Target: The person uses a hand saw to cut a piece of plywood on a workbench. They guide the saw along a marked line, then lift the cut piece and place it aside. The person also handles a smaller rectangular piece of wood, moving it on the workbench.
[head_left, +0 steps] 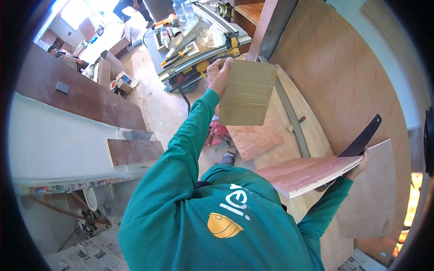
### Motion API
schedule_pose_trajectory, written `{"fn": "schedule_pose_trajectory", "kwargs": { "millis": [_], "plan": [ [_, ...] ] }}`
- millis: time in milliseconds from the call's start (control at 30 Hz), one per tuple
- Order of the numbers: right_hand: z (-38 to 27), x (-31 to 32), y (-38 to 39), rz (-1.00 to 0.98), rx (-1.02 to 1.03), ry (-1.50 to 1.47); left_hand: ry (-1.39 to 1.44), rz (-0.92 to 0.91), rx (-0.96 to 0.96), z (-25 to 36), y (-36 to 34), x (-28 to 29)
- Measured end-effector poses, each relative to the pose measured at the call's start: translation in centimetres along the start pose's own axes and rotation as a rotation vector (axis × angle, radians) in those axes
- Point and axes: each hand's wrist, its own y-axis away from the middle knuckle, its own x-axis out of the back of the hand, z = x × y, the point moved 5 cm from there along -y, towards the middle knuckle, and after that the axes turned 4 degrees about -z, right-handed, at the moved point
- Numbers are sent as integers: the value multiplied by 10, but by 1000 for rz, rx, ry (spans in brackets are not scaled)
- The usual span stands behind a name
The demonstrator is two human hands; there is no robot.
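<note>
My left hand [219, 74], raised ahead of me, pinches the upper left corner of a flat brown piece of cardboard [248, 95] with crease lines across it. Low on the right, my right hand [359, 168] is closed round the far end of a reddish plywood board [307, 171], whose pale layered edge faces me. The dark blade of a handsaw [364, 137] sticks up beyond that board at the same hand. Its handle is mostly hidden under the board, and the hand appears to grip both together.
A table saw [203, 67] with a drill [167, 21], bottles and tools on top stands ahead. Large wood panels [348, 67] lean on the right, with a metal straight strip [291, 115] beside them. A white ledge [58, 135] runs along the left; people are partly visible at the far left.
</note>
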Motion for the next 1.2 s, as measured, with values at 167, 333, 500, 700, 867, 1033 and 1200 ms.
{"fn": "schedule_pose_trajectory", "kwargs": {
  "millis": [167,333,500,700,867,1033,1200],
  "plan": [
    [-1,-13,4,-48,-62,-12,-48,16,14,-11,-3,13],
    [1,0,-3,-46,-18,0,0,11,61,-16,-2,18],
    [5,1,-4,-52,3,22,65,61,54,-22,-3,21],
    [11,5,-12,-100,1,7,5,61,37,-22,-6,27],
    [13,20,-20,-111,47,17,-37,70,9,-10,-6,28],
    [5,6,-16,-56,36,82,95,98,80,-34,-11,36],
    [7,3,-17,-24,40,111,31,110,68,-48,-11,46]
  ]
}}
